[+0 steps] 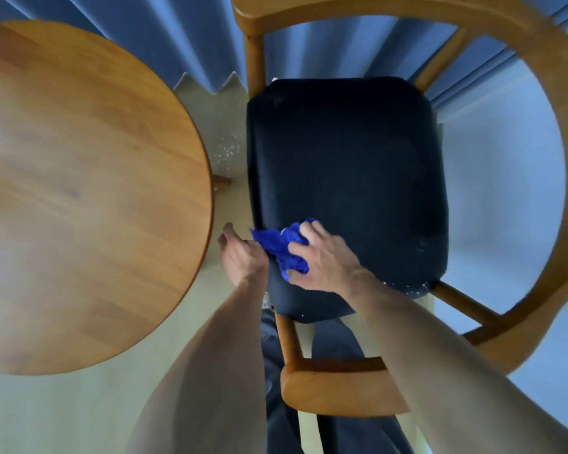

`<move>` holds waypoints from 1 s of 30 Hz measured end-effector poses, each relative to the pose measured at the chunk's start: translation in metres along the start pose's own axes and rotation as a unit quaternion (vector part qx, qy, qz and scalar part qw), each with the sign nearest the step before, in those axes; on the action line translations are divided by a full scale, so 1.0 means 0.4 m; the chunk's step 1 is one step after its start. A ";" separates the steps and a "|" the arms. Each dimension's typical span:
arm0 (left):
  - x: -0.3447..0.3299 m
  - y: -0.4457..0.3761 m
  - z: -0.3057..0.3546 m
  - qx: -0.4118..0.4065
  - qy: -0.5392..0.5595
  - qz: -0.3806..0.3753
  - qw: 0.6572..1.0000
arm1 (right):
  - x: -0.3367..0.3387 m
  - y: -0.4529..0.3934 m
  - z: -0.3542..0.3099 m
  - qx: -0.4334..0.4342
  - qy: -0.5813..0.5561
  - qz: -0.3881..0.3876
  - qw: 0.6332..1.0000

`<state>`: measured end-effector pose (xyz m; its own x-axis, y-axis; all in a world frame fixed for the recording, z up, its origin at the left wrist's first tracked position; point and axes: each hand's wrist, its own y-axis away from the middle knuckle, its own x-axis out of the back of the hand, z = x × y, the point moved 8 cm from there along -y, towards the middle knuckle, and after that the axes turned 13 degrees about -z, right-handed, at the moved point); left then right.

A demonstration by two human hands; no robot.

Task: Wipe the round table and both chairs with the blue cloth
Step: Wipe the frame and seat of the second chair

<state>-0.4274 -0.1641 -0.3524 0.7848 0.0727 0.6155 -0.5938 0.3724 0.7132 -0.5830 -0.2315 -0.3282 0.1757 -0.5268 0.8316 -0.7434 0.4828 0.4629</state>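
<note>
A wooden chair (535,103) with a curved frame and a dark navy seat cushion (348,178) stands right of the round wooden table (89,191). The crumpled blue cloth (277,244) lies on the cushion's near left part. My right hand (325,257) presses on the cloth with its fingers curled over it. My left hand (241,253) is at the cushion's left edge, cupped just beside and below the cloth's left tip; whether it touches the cloth is unclear. Small white specks lie on the cushion's near right corner (407,285).
Blue curtains (184,37) hang behind the table and chair. The pale floor (223,136) in the gap between them carries scattered light crumbs. The chair's near armrest (338,391) is close under my right forearm, with my dark trouser legs below it.
</note>
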 end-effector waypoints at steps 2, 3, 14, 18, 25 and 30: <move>-0.011 0.009 0.003 0.007 -0.010 0.000 1.000 | -0.035 0.037 -0.010 0.008 0.003 -0.029 1.000; -0.019 0.016 0.007 0.009 -0.011 -0.001 1.000 | -0.052 0.053 -0.011 0.005 -0.004 -0.045 0.999; -0.140 0.095 0.079 -0.022 -0.025 0.025 0.999 | -0.104 0.313 0.337 -0.390 -0.172 -0.003 0.905; -0.195 0.111 0.113 -0.020 -0.024 0.027 0.999 | -0.094 0.401 0.509 -0.524 -0.231 0.077 0.817; -0.260 0.115 0.105 -0.008 -0.043 0.041 0.998 | -0.085 0.456 0.722 -0.630 -0.380 0.126 0.665; -0.294 0.133 0.127 0.019 -0.037 0.032 0.999 | -0.119 0.425 0.648 -0.623 -0.419 0.034 0.659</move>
<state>-0.5603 -0.1996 -0.3697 0.7304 0.0252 0.6826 -0.6499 0.3331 0.6831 -0.8849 -0.3055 -0.3685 -0.6376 -0.4231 0.6438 0.4688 0.4500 0.7601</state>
